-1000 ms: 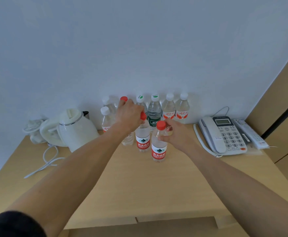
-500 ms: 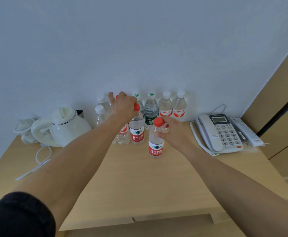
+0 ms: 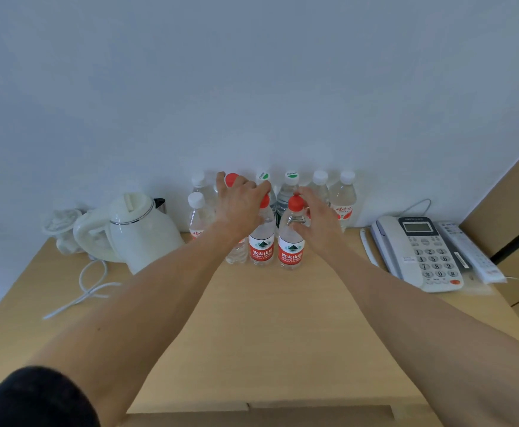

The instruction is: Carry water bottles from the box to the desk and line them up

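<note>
Clear glossy plastic bottles (image 3: 291,238) with paper-like red labels; matt pale wood-look counter (image 3: 252,328); glossy white plastic kettle (image 3: 141,232), metal-banded; smooth grey plastic telephone (image 3: 421,251).

Desk (image 3: 252,334), back edge: water bottles standing upright in two rows against the wall. Left hand (image 3: 239,204) curled over a red-capped bottle (image 3: 231,180). Right hand (image 3: 316,217) fingers around the neck of the front red-label bottle (image 3: 290,241). Kettle (image 3: 138,229) near back-left corner; telephone (image 3: 418,251) near back-right corner.

Office: desk (image 3: 252,334), telephone (image 3: 418,251), kettle (image 3: 141,232).
</note>
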Action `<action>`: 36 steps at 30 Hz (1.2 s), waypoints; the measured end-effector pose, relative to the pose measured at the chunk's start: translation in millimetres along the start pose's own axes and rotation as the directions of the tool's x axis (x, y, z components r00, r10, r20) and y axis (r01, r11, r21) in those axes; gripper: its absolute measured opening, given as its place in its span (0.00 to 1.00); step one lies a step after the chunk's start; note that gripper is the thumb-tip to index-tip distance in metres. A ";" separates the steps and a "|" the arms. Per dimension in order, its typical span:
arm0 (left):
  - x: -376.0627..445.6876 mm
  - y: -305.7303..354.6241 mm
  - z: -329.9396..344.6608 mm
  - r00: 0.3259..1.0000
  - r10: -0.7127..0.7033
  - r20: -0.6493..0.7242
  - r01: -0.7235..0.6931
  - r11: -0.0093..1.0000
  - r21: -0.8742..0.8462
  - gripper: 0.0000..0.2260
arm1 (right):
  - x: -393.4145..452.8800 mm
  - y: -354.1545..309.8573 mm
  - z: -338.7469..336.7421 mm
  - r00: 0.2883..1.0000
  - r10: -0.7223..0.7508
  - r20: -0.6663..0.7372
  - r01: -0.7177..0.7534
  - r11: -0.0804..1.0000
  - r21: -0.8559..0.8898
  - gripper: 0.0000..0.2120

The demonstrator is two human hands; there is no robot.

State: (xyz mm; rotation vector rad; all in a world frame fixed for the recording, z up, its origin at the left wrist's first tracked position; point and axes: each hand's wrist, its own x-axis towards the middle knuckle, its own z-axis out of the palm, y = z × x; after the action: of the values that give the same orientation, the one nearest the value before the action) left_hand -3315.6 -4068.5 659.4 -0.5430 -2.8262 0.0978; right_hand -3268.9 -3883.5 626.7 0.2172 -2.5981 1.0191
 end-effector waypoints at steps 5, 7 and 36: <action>0.7 1.2 2.7 1.000 0.005 -0.020 -0.005 1.000 -0.022 0.22 | 7.5 -0.9 3.7 1.000 -0.023 -0.006 0.023 0.999 -0.045 0.30; 2.0 1.6 3.7 0.999 0.002 -0.034 -0.003 0.999 -0.036 0.21 | 10.9 -1.0 3.6 1.000 -0.029 -0.010 0.028 0.998 -0.052 0.28; 3.0 2.6 -3.1 0.999 -0.033 0.042 0.037 0.993 -0.109 0.23 | 18.8 0.7 -5.9 0.998 -0.018 0.068 0.024 0.995 -0.094 0.27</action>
State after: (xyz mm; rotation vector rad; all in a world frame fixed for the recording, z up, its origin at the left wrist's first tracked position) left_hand -3316.5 -4065.0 662.8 -0.5196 -2.8916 -0.0543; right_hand -3285.1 -3879.4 637.2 0.2585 -2.6903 0.8937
